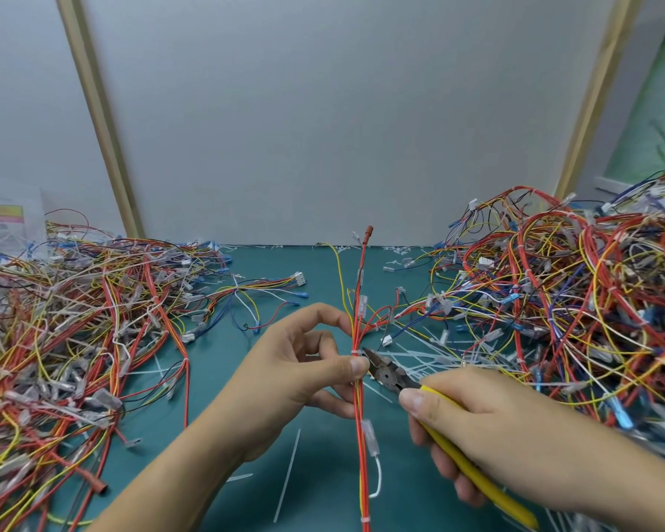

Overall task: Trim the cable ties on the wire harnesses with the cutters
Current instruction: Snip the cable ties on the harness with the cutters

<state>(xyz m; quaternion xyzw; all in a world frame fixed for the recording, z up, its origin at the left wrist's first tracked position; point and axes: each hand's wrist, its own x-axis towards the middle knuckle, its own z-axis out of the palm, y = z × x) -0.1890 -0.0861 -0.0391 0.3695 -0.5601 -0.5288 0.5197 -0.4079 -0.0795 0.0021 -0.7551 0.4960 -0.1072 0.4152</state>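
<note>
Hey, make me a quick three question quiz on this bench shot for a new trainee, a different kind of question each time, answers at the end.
1. Multiple choice: which hand holds the cutters? A) the left B) the right C) neither
2. True or false: the left hand pinches the red and yellow harness just below a white cable tie.
3. Fill in: the cutters' handles are ___ in colour.

Key: 1 B, the right hand; 2 true; 3 yellow.
</note>
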